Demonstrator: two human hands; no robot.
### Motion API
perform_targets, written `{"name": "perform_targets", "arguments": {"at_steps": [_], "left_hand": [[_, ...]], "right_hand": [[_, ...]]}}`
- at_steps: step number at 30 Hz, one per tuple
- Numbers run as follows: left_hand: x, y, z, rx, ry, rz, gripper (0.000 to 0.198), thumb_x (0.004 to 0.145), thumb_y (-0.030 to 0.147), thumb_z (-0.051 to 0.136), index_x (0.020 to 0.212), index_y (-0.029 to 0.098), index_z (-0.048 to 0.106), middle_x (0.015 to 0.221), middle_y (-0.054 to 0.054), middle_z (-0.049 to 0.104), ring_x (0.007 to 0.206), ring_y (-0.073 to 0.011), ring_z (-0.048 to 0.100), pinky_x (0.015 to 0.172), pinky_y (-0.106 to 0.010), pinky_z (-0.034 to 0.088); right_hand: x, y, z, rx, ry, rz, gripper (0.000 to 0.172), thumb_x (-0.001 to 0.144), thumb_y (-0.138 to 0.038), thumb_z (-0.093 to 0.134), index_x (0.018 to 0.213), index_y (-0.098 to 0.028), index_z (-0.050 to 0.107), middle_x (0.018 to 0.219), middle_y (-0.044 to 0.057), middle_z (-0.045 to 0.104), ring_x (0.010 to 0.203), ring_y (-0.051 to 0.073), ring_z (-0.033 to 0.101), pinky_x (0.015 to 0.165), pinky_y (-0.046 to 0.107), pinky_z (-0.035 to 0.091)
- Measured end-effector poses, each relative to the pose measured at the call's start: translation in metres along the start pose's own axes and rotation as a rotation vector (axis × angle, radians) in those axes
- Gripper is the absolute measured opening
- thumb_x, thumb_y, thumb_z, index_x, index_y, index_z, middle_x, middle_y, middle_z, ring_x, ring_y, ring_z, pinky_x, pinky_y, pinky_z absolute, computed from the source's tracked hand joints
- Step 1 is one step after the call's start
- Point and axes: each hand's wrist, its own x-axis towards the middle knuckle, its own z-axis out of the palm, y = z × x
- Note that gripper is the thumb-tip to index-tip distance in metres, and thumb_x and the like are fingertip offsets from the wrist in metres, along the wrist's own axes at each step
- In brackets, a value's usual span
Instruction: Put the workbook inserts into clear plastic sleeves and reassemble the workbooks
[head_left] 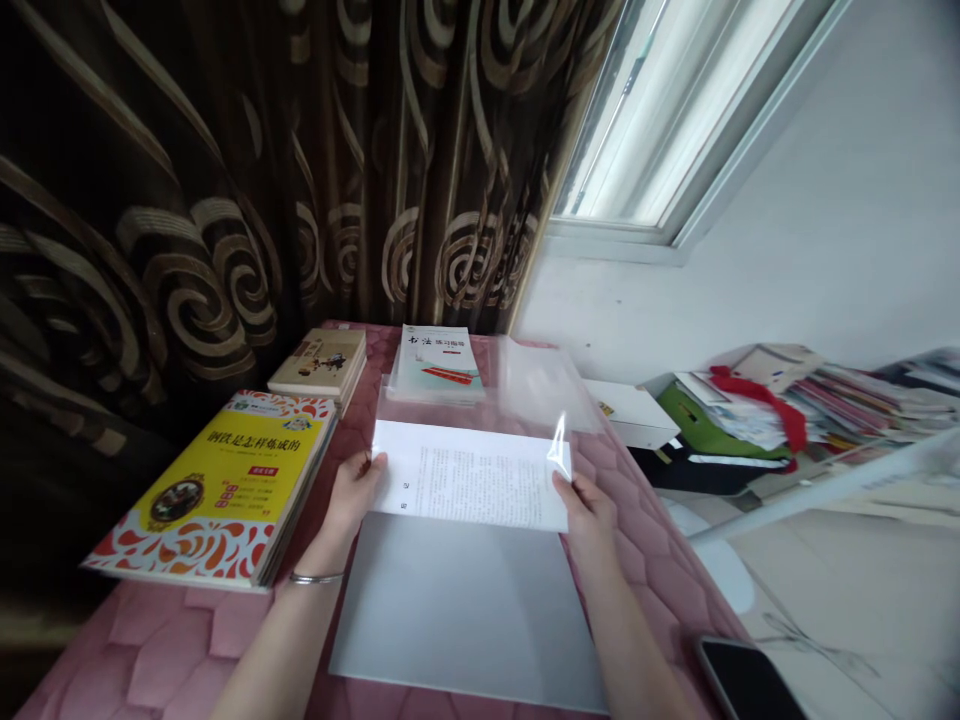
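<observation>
An open book with printed pages (472, 480) stands tilted toward me over a grey-white sheet (465, 610) on the pink quilted table top (172, 650). My left hand (351, 498) grips the book's left edge, thumb on the page. My right hand (589, 512) grips its right edge, where a clear plastic cover (544, 395) sticks up and catches the light. A thin bracelet sits on my left wrist.
A yellow and orange book (225, 490) lies at the left, a tan book (319, 365) behind it, a white and teal book (437, 362) at the back. A black phone (746, 680) rests at the table's right edge. Papers and folders (772, 405) are piled lower right. A dark curtain hangs behind.
</observation>
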Motion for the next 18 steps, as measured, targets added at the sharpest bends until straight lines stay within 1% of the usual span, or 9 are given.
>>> {"name": "perform_targets", "arguments": {"at_steps": [4,7,8,10,13,15,18], "left_hand": [[-0.001,0.003,0.0,0.035,0.006,0.01,0.044,0.062,0.058,0.072,0.065,0.015,0.065,0.062,-0.002,0.065,0.06,-0.0156,0.056,0.055,-0.024,0.042],[-0.002,0.007,0.0,-0.034,-0.049,-0.043,0.045,0.058,0.055,0.076,0.074,0.014,0.068,0.07,-0.005,0.069,0.063,-0.0181,0.06,0.057,-0.026,0.045],[-0.002,0.008,0.0,-0.057,-0.068,-0.055,0.046,0.057,0.054,0.077,0.077,0.013,0.068,0.072,-0.006,0.07,0.064,-0.0187,0.061,0.058,-0.026,0.045],[-0.002,0.006,0.0,-0.061,-0.079,-0.054,0.047,0.056,0.053,0.077,0.079,0.013,0.069,0.073,-0.007,0.07,0.064,-0.0185,0.061,0.057,-0.026,0.046],[-0.001,0.0,0.001,-0.006,-0.033,-0.02,0.045,0.059,0.054,0.075,0.076,0.013,0.069,0.069,-0.005,0.069,0.063,-0.0178,0.06,0.055,-0.025,0.044],[0.001,-0.004,0.001,0.017,-0.007,-0.014,0.045,0.061,0.056,0.075,0.074,0.014,0.069,0.066,-0.004,0.068,0.061,-0.0179,0.06,0.055,-0.025,0.044],[0.001,-0.005,0.001,0.035,0.006,-0.007,0.046,0.063,0.059,0.073,0.07,0.014,0.067,0.064,-0.004,0.067,0.06,-0.0175,0.059,0.054,-0.025,0.043]], "right_hand": [[-0.001,-0.006,0.002,-0.188,0.06,-0.077,0.053,0.07,-0.067,0.065,0.056,-0.022,0.042,0.05,-0.005,0.04,0.05,0.011,0.035,0.044,0.024,0.028],[-0.001,-0.006,0.003,-0.23,0.085,-0.094,0.056,0.07,-0.07,0.063,0.054,-0.023,0.037,0.048,-0.006,0.036,0.049,0.01,0.033,0.043,0.024,0.027],[-0.001,-0.005,0.003,-0.213,0.082,-0.087,0.055,0.07,-0.069,0.063,0.055,-0.023,0.038,0.049,-0.006,0.037,0.049,0.011,0.033,0.044,0.024,0.028],[-0.001,-0.002,0.003,-0.137,0.044,-0.057,0.05,0.071,-0.066,0.065,0.06,-0.021,0.048,0.053,-0.005,0.046,0.051,0.012,0.038,0.046,0.024,0.032],[-0.002,0.0,0.001,-0.017,-0.018,-0.024,0.042,0.071,-0.059,0.069,0.073,-0.019,0.061,0.064,-0.001,0.059,0.057,0.015,0.048,0.051,0.025,0.038],[-0.002,-0.001,0.001,0.001,-0.025,-0.026,0.04,0.07,-0.057,0.07,0.075,-0.018,0.064,0.067,0.0,0.061,0.059,0.016,0.05,0.052,0.026,0.039],[-0.002,-0.003,0.001,-0.068,-0.01,-0.053,0.042,0.072,-0.06,0.067,0.07,-0.018,0.061,0.062,-0.001,0.057,0.057,0.014,0.046,0.05,0.026,0.035]]}}
